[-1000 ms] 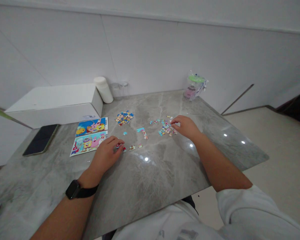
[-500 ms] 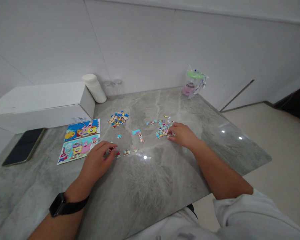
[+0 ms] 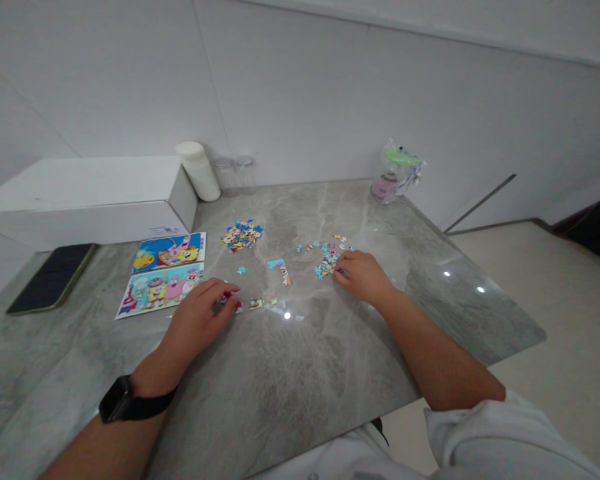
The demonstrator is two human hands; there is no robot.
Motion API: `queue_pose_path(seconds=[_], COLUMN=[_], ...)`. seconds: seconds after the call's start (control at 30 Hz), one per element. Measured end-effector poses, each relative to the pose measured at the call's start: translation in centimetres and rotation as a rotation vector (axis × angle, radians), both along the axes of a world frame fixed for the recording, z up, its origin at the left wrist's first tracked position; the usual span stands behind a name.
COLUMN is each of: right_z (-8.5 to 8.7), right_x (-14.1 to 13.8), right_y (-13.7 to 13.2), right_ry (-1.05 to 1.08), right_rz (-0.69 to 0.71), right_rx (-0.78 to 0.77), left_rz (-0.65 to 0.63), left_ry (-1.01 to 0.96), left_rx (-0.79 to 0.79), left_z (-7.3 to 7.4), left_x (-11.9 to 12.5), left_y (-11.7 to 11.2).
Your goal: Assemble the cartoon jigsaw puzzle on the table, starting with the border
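Observation:
My left hand (image 3: 197,317) rests on the grey marble table (image 3: 290,373), fingers curled, its fingertips on a small puzzle piece beside a short row of loose pieces (image 3: 257,303). My right hand (image 3: 363,275) lies at the near edge of a scattered pile of puzzle pieces (image 3: 327,257), fingers bent onto a piece there. A second pile of pieces (image 3: 241,235) lies farther back. A few joined pieces (image 3: 280,268) sit between the piles. Two cartoon picture cards (image 3: 163,270) lie left of my left hand.
A long white box (image 3: 85,200) stands at the back left, with a dark phone (image 3: 53,277) in front of it. A white cylinder (image 3: 198,171), two small jars (image 3: 235,173) and a bagged green-lidded container (image 3: 395,177) stand along the wall. The table's right edge drops to the floor.
My right hand has drawn back from the far side of the right pile to its near edge. My left hand stays by the row of pieces. The view has shifted slightly.

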State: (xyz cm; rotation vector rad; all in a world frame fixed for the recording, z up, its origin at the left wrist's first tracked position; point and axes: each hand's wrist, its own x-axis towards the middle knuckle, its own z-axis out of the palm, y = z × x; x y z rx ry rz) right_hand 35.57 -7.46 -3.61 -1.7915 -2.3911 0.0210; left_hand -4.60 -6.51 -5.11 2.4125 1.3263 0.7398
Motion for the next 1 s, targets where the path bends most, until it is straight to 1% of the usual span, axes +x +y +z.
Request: queue_pose_path(seconds=[0.17,0.3,0.43,0.53,0.6,0.73,0.8,0.83,0.9,1.0], right_z=[-0.4,-1.3,-1.9,-1.6,-0.9,1.2,1.8,1.9,1.5,0.1], right_x=[0.6,0.9,-0.4,-2.6,-4.5,-8.9,-11.2,-12.3,-14.4,-16.9], right_y=[0.7,1.3,1.6,1.7,1.7,2.0,2.2,2.4,2.8,3.1], right_ry=[0.011,0.218,0.433,0.552,0.613,0.692,0.731,0.762,0.864,1.092], right_rz=[-0.004,0.028,0.016,-0.014,-0.003,0.106,0.151,0.170,0.186,0.123], right_rx=[0.028,0.044,0.054,0.081,0.087,0.047,0.012,-0.009,-0.051,-0.078], left_rz=[-0.011,-0.007,-0.003,-0.001,-0.019,-0.063,-0.087,-0.100,-0.105,-0.044], left_ry=[-0.014,-0.035,-0.090,-0.133,-0.156,-0.184,-0.194,-0.199,-0.216,-0.280], left_rx=[0.006,-0.008,-0.018,-0.043,-0.051,-0.048,-0.038,-0.031,-0.029,-0.070], left_z=[-0.2,-0.3,-0.3,-0.3,-0.3,-0.1,0.0,0.0,0.1,0.1], left_x=[0.0,0.2,0.6,1.0,1.2,1.7,1.9,2.0,2.0,2.0], left_y=[0.0,-0.1,-0.1,-0.3,-0.5,-1.0,-1.2,-1.3,-1.4,-1.3])
